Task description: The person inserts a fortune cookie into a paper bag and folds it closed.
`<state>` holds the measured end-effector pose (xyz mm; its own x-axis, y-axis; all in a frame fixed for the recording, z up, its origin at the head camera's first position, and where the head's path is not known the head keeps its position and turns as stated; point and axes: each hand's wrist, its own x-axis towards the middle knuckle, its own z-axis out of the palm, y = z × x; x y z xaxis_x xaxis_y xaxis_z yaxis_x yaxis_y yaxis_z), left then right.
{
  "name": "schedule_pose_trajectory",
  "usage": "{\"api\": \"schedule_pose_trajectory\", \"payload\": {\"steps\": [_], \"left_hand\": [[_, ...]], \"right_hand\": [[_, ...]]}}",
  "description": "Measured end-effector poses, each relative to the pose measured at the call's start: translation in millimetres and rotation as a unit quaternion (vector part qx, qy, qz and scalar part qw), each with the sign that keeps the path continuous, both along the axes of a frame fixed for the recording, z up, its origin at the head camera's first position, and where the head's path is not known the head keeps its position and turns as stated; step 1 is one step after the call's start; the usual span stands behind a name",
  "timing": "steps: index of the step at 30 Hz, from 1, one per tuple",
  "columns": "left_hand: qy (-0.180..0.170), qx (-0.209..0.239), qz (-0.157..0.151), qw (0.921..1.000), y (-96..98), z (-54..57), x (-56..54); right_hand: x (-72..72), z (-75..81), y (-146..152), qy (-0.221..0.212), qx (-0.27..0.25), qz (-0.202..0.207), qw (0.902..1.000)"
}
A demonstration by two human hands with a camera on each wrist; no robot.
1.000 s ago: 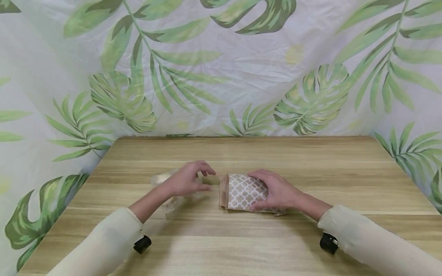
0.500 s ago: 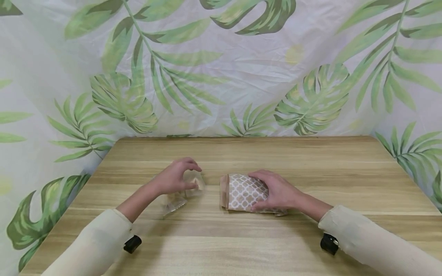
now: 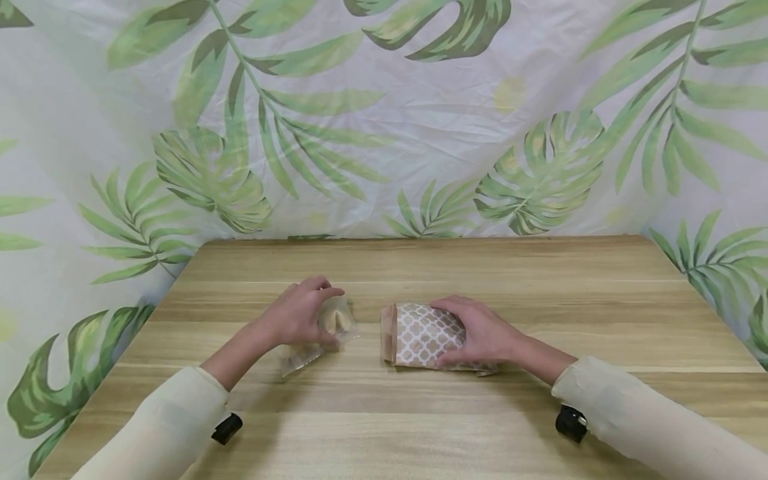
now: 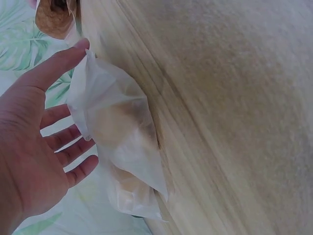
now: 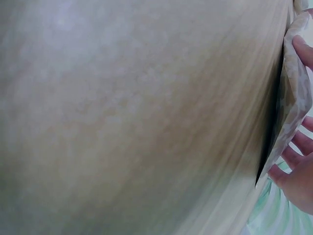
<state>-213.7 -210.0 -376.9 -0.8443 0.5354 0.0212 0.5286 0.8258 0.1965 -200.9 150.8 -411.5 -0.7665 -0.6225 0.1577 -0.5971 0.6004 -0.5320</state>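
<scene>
Ample table point(image 3: 384, 433) around: left hand point(image 3: 295, 313) spread at packet point(image 3: 338, 318) edge, right hand point(image 3: 485, 331) clamped on bag point(image 3: 422, 337).

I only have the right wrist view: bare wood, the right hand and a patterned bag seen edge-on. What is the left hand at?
Observer: In the head view, the left hand is at a clear-wrapped cookie, apparently a fortune cookie by its folded shape.

Operator: Is that the only one over there?

Observer: No, the left wrist view shows a second clear-wrapped piece right beside it, lower in that picture.

Operator: And which way does the bag I'm gripping open?

Observer: In the head view, the patterned paper bag has its brown open end facing the left hand.
</scene>
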Motion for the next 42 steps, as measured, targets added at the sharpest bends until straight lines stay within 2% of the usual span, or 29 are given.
{"api": "schedule_pose_trajectory", "payload": {"steps": [13, 21, 24, 42], "left_hand": [[-0.017, 0.026, -0.008, 0.9995, -0.9, 3.7, -1.2], [0.009, -0.004, -0.012, 0.9999, -2.1, 1.7, 1.2], [0.008, -0.005, -0.015, 0.9998, -2.6, 0.8, 1.1], [-0.024, 0.095, -0.022, 0.995, -1.1, -1.6, -2.1]], "right_hand": [[-0.9, 0.6, -0.7, -0.008, 0.003, -0.004, 1.0], [-0.4, 1.6, -1.6, -0.006, 0.002, 0.001, 1.0], [-0.3, 1.8, -1.7, -0.007, 0.001, 0.002, 1.0], [-0.9, 0.7, -0.4, -0.014, 0.004, -0.003, 0.9999]]}}
